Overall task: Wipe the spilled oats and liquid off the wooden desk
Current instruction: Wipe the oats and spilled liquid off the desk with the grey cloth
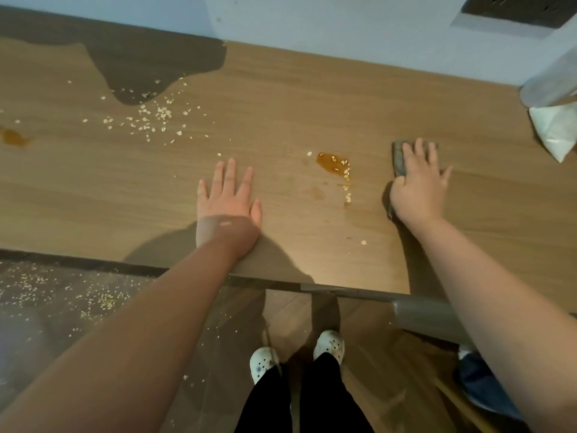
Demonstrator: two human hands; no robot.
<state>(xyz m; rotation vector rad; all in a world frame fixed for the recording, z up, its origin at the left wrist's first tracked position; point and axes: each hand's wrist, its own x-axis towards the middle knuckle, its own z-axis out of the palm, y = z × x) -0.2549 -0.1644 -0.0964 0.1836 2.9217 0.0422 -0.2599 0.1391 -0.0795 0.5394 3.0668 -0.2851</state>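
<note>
The wooden desk [281, 98] carries an amber puddle [331, 165] with oat flakes in it, just right of centre. More loose oats [156, 115] lie scattered at the upper left, and a second amber spot [14, 138] sits at the far left edge. My left hand [229, 203] rests flat on the desk, fingers spread, left of the puddle. To the right of the puddle, my right hand [420, 185] presses down on a grey cloth [399, 157] with straight fingers.
A white bag [554, 132] and a roll of paper towel [549, 79] lie at the desk's right end by the wall. Oats litter the floor [62, 295] below the front edge. A grey desk leg [427, 317] stands near my feet.
</note>
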